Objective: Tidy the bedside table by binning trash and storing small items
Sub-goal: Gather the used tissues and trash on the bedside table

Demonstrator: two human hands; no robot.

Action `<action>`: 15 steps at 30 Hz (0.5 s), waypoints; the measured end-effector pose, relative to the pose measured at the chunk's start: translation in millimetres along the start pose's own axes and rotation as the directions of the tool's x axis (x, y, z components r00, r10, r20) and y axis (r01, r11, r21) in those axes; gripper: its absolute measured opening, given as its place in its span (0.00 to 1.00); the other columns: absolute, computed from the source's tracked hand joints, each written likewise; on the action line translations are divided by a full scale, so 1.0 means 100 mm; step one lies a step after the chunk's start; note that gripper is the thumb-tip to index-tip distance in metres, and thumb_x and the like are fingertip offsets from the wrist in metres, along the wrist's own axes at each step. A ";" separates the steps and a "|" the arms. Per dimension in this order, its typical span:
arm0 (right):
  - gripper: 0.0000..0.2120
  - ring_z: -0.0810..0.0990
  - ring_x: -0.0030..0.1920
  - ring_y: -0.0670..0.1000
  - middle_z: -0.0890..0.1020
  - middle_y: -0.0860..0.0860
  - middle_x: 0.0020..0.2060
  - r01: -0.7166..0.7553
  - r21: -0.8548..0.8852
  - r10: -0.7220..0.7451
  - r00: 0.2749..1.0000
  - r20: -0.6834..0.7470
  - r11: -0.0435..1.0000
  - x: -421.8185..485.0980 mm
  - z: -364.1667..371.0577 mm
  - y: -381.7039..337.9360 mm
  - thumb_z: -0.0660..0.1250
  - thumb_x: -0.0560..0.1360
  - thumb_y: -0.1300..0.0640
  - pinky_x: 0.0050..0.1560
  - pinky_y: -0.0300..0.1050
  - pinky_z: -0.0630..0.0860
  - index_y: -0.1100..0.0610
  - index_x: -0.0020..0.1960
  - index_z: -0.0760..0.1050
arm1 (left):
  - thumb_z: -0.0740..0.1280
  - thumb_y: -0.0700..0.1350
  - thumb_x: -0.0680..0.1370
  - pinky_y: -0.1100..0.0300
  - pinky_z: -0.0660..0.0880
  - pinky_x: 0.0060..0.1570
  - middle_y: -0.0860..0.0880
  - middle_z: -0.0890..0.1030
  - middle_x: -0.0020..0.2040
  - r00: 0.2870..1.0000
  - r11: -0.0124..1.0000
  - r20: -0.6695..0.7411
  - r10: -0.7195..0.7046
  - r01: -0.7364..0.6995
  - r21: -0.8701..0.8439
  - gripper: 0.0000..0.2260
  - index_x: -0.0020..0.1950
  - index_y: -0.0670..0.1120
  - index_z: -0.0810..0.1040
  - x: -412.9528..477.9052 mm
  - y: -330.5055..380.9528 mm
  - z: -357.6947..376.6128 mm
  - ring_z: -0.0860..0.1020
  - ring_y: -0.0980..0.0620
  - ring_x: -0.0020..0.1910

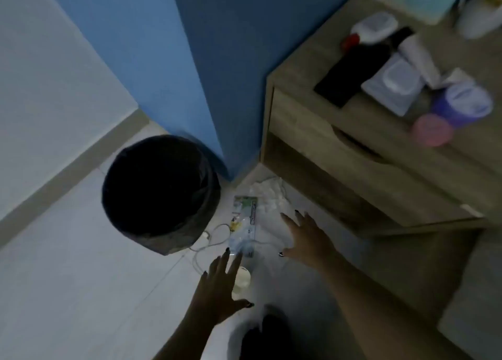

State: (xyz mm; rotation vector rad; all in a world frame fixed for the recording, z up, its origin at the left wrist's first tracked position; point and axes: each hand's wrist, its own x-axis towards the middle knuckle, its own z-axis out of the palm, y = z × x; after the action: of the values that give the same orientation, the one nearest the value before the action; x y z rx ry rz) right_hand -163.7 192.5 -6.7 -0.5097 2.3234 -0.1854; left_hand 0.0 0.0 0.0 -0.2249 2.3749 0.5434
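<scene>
On the floor between the black bin (pixel 160 194) and the wooden bedside table (pixel 339 153) lie a printed plastic wrapper (pixel 243 221), crumpled white tissue (pixel 267 196) and a small pale cup (pixel 242 279). My left hand (pixel 217 291) hovers with fingers spread just above the cup and the wrapper's near end. With its fingers also straight, my right hand (pixel 307 237) is over the white paper beside the wrapper. Neither hand holds anything.
A white cable (pixel 214 240) curls on the floor by the bin. The table top carries a black phone-like slab (pixel 353 71), a wipes pack (pixel 394 87), a purple tub (pixel 464 104), a pink lid (pixel 433 130) and white containers (pixel 373 26). Blue wall corner behind.
</scene>
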 end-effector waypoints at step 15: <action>0.33 0.60 0.71 0.60 0.59 0.57 0.72 0.147 -0.279 -0.186 0.975 -0.120 0.949 1.88 1.44 0.47 0.65 0.73 0.63 0.59 0.55 0.73 0.49 0.74 0.58 | 0.73 0.51 0.68 0.52 0.80 0.50 0.45 0.67 0.69 0.977 0.965 -0.064 0.203 -0.189 0.181 0.36 0.68 0.53 0.54 1.24 -0.69 1.61 0.70 0.44 0.64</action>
State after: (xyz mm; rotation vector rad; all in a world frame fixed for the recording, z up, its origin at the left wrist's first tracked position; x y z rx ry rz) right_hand -199.9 159.6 -242.8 -0.8556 2.4618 0.0156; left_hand 21.7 7.0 -212.8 0.0691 2.5246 0.4198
